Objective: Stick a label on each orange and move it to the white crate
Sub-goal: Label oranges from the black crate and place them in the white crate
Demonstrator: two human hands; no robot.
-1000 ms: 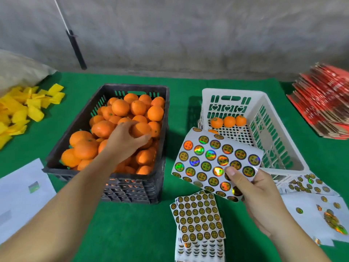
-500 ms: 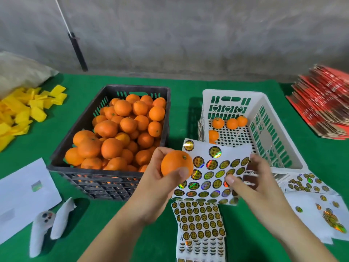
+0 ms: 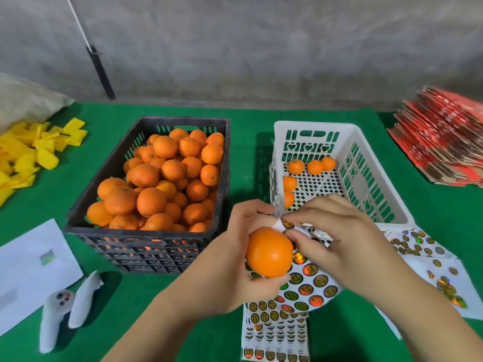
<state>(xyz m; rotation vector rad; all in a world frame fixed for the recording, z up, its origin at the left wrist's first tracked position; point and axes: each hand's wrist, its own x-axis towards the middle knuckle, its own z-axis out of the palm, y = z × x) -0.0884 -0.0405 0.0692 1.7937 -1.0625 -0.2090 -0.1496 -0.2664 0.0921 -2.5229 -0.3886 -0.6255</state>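
Green cloth covers the table in front of a grey wall; a black plastic crate full of loose oranges sits on the left, and a white plastic crate with a few oranges in it sits just beside it on the right.

Near the front, the left hand curls round one round orange fruit and holds it up above a shiny sheet of round gold stickers; the fruit is between the two crates, not in either one. The right hand pinches a small sticker at the bent-up corner of the sheet, just beside the top of the fruit; the sticker looks partly peeled, though it is hard to be sure.

The orange is likely firm and a bit heavy for its size, with smooth skin that could slip; a cupped hold round its sides seems best. The sticker is thin, light and floppy; it could fold onto itself, so holding only its edge looks wise.

More sticker sheets lie below; yellow paper scraps lie far left.
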